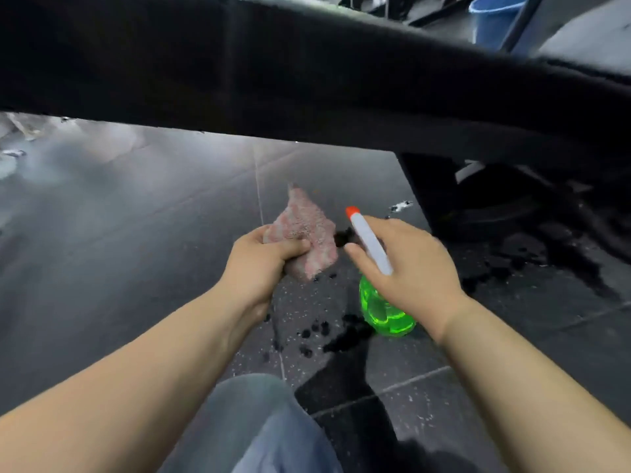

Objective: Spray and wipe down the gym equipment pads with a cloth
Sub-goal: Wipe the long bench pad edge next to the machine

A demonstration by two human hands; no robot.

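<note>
A long black gym pad (273, 73) spans the upper part of the head view, seen from below its near edge. My left hand (263, 264) grips a crumpled pink cloth (307, 230) below the pad. My right hand (409, 268) holds a spray bottle (382, 308) with a green body, white head and red nozzle tip; my fingers wrap its neck and the index finger reaches forward. The nozzle points up and away, toward the pad. The two hands are close together, a little apart.
The dark speckled rubber floor (136, 233) shows wet dark spots (327, 332) beneath the bottle. The machine's black frame base (478, 206) stands at right. A blue bucket (495, 18) sits at the far top right. My jeans-clad knee (259, 425) is at the bottom.
</note>
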